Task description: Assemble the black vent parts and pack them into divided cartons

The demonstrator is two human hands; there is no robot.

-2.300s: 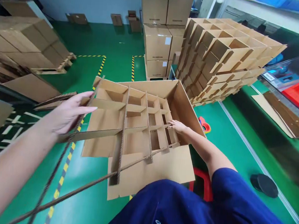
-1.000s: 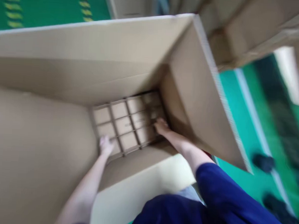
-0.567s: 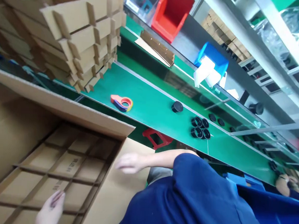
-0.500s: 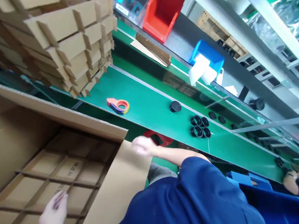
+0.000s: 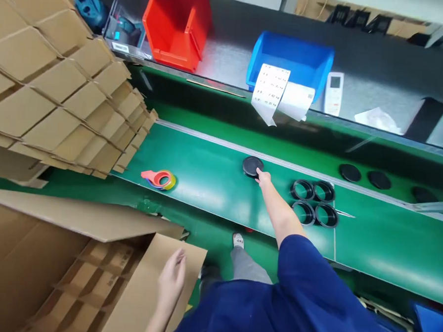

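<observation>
Cardboard box, open-topped, with crossed flat dividers inside; over its smooth flap, the left hand, loosely curled, slightly open. Farther out, on the smooth green desk, a loop-shaped tape dispenser, hollow black rings, and a black disc, rim gripped by the right hand. Beyond, a red bin and a blue bin.

Grey trousers and pale, dark-marked footwear show below a blue short-sleeved top
</observation>
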